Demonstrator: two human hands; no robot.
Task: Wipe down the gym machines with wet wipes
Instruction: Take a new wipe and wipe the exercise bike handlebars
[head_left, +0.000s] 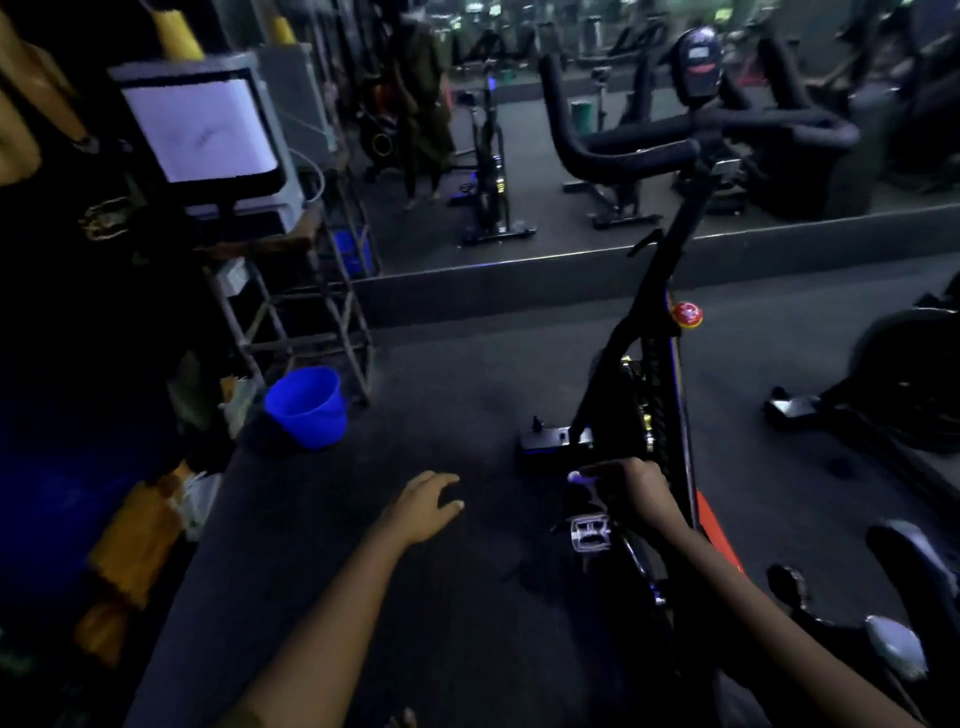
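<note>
A dim gym, with a dark rubber floor (441, 597) and a mirror (519, 156) along the far wall that reflects rows of bikes. At the left stands a metal rack (311, 322) carrying a screen (200, 130) — its face glows white, with only a faint mark that cannot be read. A blue bucket (306, 408) sits on the floor just beside the rack's foot. The left grip (423, 501) hovers over bare floor, fingers spread and relaxed, holding nothing. To its right, the right grip (631, 486) pinches a small pale wet wipe (581, 477) at its fingertips, low beside the black frame of a spin bike (636, 312) and just above the metal pedal (589, 535) — whether the wipe touches the frame cannot be told. Higher on the frame sits a red knob (687, 314). The console (696, 62) above the handlebars (649, 150) shows red markings too blurred to read.
</note>
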